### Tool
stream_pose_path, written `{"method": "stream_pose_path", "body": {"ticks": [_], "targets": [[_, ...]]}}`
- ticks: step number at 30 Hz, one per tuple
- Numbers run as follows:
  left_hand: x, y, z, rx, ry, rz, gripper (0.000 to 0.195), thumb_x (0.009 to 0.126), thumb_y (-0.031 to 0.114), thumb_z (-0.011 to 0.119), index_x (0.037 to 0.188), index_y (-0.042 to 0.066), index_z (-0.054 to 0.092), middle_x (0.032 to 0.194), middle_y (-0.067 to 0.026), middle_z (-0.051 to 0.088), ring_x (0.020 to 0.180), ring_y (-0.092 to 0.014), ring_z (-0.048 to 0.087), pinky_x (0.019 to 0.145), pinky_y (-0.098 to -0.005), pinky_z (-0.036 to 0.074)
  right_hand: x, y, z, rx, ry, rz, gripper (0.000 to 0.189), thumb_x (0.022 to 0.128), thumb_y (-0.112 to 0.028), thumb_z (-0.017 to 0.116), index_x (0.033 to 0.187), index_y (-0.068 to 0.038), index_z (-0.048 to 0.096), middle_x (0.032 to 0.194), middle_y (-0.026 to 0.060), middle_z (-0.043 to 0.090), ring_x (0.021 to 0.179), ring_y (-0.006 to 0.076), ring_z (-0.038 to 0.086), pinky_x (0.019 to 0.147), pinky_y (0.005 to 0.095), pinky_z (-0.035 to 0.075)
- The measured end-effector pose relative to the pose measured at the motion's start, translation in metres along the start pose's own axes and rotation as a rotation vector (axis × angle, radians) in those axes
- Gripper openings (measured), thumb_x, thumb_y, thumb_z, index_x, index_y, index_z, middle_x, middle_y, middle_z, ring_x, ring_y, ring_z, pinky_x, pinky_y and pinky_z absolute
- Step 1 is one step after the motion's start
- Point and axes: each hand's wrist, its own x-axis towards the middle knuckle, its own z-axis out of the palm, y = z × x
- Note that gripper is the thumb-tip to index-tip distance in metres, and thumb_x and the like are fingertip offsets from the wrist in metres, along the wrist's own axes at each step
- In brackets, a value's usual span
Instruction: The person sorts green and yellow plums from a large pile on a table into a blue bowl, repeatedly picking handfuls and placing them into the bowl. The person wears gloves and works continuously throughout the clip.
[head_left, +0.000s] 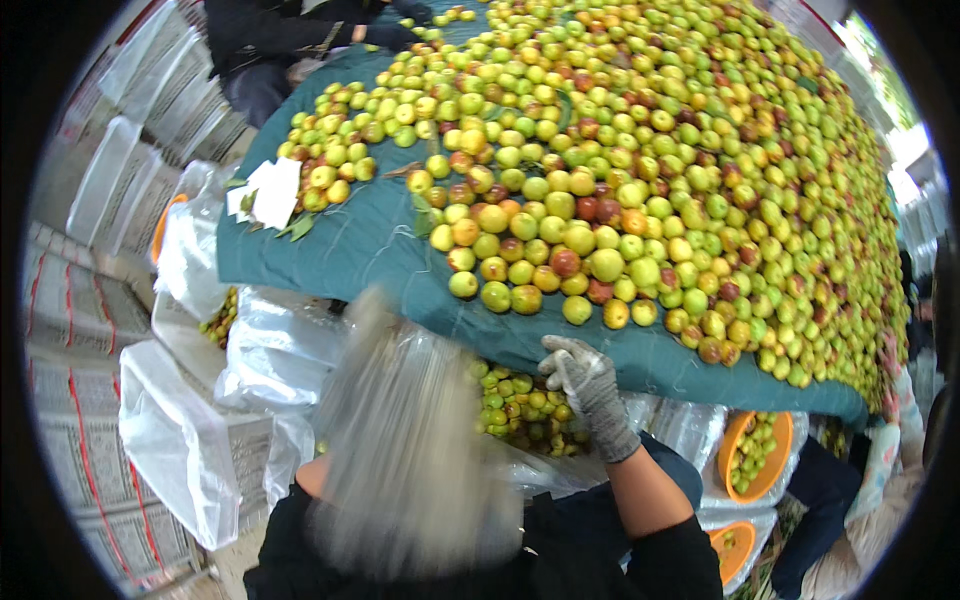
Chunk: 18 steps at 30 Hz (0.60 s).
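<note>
My right hand (581, 382) wears a grey knit glove and hovers at the near edge of the green cloth (322, 255). Its fingers are bent and slightly apart, with nothing visible in them. Below it, under the cloth's edge, a plastic-lined container holds green and brownish jujubes (525, 405). A large pale object (420, 457), smeared by motion, covers the area in front of my chest; its kind is unclear. At its upper end a grey blur (371, 311) looks like my gloved left hand, too smeared to show its grip. Loose green, yellow and reddish jujubes (600, 202) are heaped across the cloth.
White paper pieces (276, 193) lie at the cloth's left corner. A co-worker's dark sleeve (300, 34) reaches in at the top left. Plastic-lined boxes (180, 442) stand to the left. Orange bowls (772, 465) with jujubes sit at lower right, beside another person's leg (814, 487).
</note>
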Motion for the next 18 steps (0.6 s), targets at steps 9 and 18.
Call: {"method": "stream_pose_path", "body": {"ticks": [9,18], "targets": [[-0.032,-0.231,0.121,-0.365,-0.322,-1.088,0.032,0.079,0.008,0.066,0.110,0.004,0.057,0.093,-0.0068,0.061,0.084,-0.012,0.055,0.074,-0.0257,0.048,0.012,0.000,0.004,0.144,-0.069,0.018,0.030,0.094,-0.017,0.047,0.113,0.005,0.054,0.083,0.0115,0.064,0.064,0.0100,0.058,0.062,0.0219,0.048],[-0.105,-0.205,-0.038,-0.025,-0.151,-1.055,0.029,0.080,0.012,0.065,0.108,0.005,0.059,0.091,-0.0065,0.061,0.085,-0.017,0.057,0.073,-0.0276,0.046,0.023,0.001,0.019,0.116,-0.158,-0.033,0.031,0.094,-0.018,0.046,0.113,0.005,0.054,0.086,0.0112,0.064,0.070,0.0108,0.059,0.068,0.0233,0.049]]}}
